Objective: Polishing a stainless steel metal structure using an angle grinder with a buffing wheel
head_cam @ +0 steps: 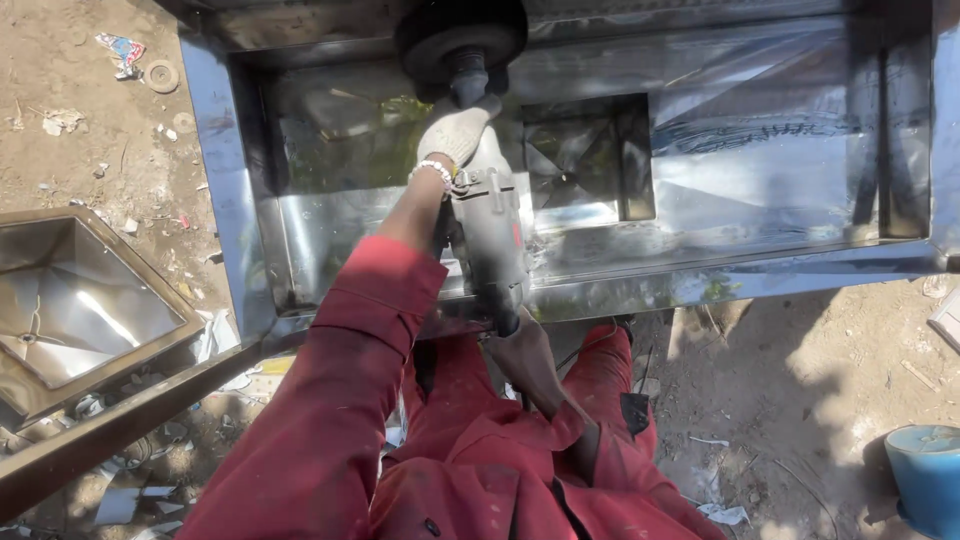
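Angle polisher (488,235) held two-handed over a stainless steel sink unit (740,160), black buffing wheel (460,35) at twelve o'clock pressed near the far wall of the tray. Left hand (455,130), in a white knit glove, wrapped tight around the neck of the tool just behind the wheel, grip fully closed. Right hand (525,355), bare, clamped shut around the rear handle at six o'clock, close against the near rim of the sink unit. Red sleeves (340,400) running up from the bottom of the view.

Worth doing well here, as a judgement: keep the wheel flat to the steel rather than tipped on an edge, to avoid gouged streaks; steer from the front grip, steady and carry weight with the rear one. Work in overlapping passes away from the square drain recess (590,160) at two o'clock, since a wheel catching that sharp lip could kick. Keep the power cord, hard to make out here, behind the body and off the metal edges. Bare rear hand sits near the sharp rim, so elbows tucked, wrists straight.

Second steel basin (75,300) lying at nine o'clock on the dirt ground (800,380); blue bucket (925,475) at four o'clock.
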